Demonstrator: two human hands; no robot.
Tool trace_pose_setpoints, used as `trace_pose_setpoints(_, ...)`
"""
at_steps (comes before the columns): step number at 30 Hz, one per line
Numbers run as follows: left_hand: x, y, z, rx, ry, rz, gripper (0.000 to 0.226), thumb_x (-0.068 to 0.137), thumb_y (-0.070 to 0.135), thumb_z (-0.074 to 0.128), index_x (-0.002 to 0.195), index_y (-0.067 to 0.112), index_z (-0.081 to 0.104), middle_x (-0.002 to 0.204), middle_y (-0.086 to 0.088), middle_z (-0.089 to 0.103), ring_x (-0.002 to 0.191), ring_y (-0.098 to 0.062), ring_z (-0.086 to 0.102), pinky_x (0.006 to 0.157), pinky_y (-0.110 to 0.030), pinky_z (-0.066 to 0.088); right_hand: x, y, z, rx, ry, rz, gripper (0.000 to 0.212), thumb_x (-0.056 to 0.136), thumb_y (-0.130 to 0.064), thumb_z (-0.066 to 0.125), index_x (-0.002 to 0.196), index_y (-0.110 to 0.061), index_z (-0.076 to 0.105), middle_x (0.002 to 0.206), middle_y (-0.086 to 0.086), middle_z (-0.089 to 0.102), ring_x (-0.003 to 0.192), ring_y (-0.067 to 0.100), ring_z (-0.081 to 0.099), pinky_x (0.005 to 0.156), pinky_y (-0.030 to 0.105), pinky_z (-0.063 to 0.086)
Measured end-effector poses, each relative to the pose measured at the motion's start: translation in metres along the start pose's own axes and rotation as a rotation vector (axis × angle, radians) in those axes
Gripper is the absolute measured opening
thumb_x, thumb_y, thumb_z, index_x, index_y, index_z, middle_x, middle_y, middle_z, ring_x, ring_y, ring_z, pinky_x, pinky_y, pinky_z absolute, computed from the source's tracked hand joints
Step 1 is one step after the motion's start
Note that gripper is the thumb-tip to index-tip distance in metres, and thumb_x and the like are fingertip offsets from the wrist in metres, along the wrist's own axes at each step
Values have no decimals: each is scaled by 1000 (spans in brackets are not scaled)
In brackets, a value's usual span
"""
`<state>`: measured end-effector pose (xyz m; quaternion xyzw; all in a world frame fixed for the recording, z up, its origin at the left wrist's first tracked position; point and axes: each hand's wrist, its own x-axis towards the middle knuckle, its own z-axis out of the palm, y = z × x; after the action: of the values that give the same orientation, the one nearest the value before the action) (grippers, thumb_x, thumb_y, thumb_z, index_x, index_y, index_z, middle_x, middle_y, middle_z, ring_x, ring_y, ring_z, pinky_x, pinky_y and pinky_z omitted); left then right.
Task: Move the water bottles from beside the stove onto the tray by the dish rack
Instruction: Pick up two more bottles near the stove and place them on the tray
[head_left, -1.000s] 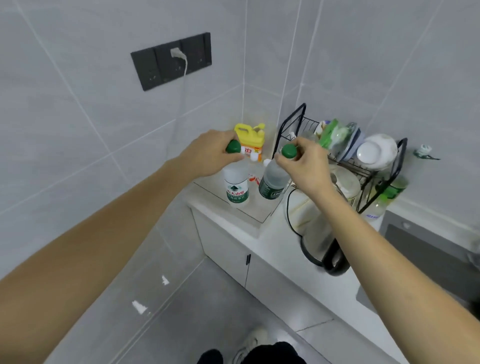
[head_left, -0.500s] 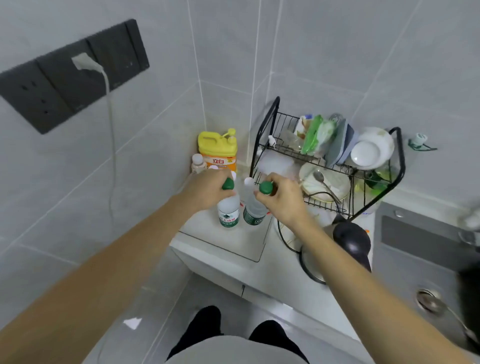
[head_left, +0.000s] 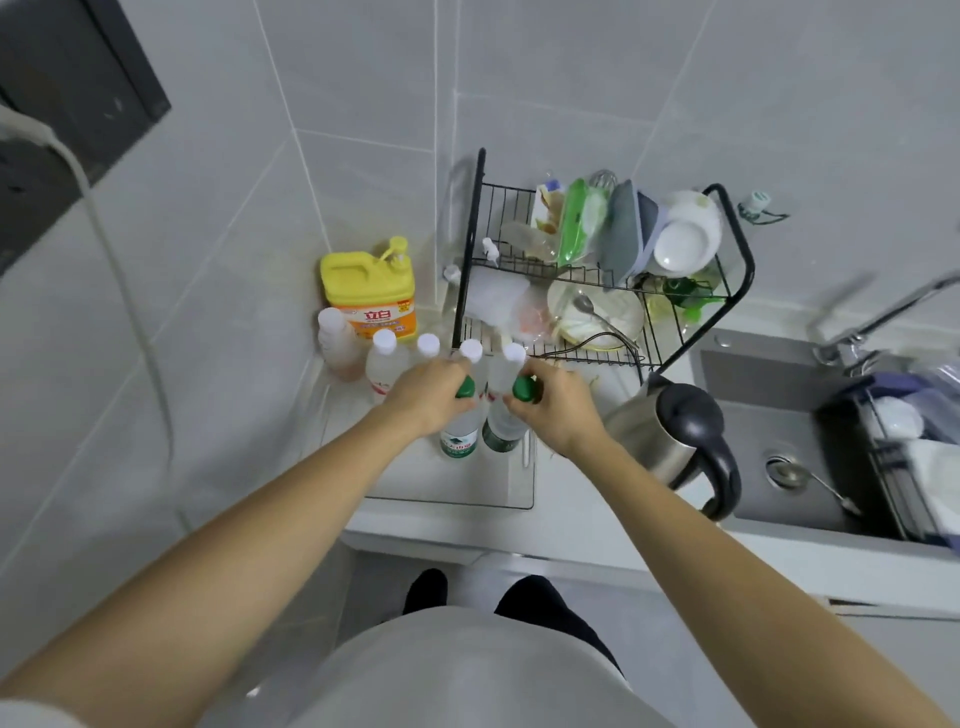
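Two clear water bottles with green caps stand side by side on the clear tray (head_left: 457, 493) left of the black dish rack (head_left: 602, 270). My left hand (head_left: 426, 397) grips the neck of the left bottle (head_left: 460, 441). My right hand (head_left: 558, 410) grips the neck of the right bottle (head_left: 501, 434). Both bottles are upright with their bases low on the tray. Behind them on the tray stands a row of several white-capped bottles (head_left: 384, 358).
A yellow detergent jug (head_left: 371, 291) sits in the back corner. A steel kettle with a black handle (head_left: 675, 441) stands right of the tray. The sink (head_left: 789, 457) with a faucet (head_left: 883, 317) is at the right. A white cable (head_left: 119, 291) hangs down the left wall.
Both hands carried the two green-capped bottles down and forward onto the tray. The view tilted down, so the counter, the sink and my legs now show.
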<state>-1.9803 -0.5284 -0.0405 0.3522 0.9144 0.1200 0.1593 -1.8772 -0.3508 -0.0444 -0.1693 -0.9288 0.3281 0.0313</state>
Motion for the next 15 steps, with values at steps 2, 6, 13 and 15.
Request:
trace_pose_setpoints(2, 5, 0, 1, 11, 4, 23, 36, 97, 36, 65, 119, 9, 55, 118, -14, 65, 105, -38, 64, 69, -37, 40, 1, 0, 0, -14, 2, 4, 27, 82, -32, 79, 96, -15, 65, 82, 6, 70, 78, 30, 62, 70, 39, 53)
trace_pose_setpoints(6, 7, 1, -1, 26, 15, 62, 33, 97, 36, 65, 117, 10, 55, 119, -13, 65, 104, -36, 63, 70, -36, 38, 7, -1, 2, -79, -58, -5, 30, 85, -31, 78, 105, -13, 65, 92, 9, 72, 86, 30, 63, 73, 37, 51)
trace_pose_setpoints(13, 0, -5, 0, -18, 44, 106, 28, 96, 34, 67, 109, 12, 55, 112, -12, 64, 99, -35, 63, 68, -35, 36, 13, -6, 10, -235, -133, -83, 29, 90, -35, 72, 102, -12, 60, 88, 7, 68, 84, 31, 61, 68, 38, 49)
trace_pose_setpoints(15, 1, -4, -1, -25, 48, 98, 29, 96, 34, 67, 111, 12, 55, 113, -12, 64, 100, -34, 62, 69, -34, 35, 14, -8, 11, -274, -119, -86, 32, 91, -39, 71, 99, -12, 57, 87, 7, 68, 83, 31, 62, 70, 42, 53)
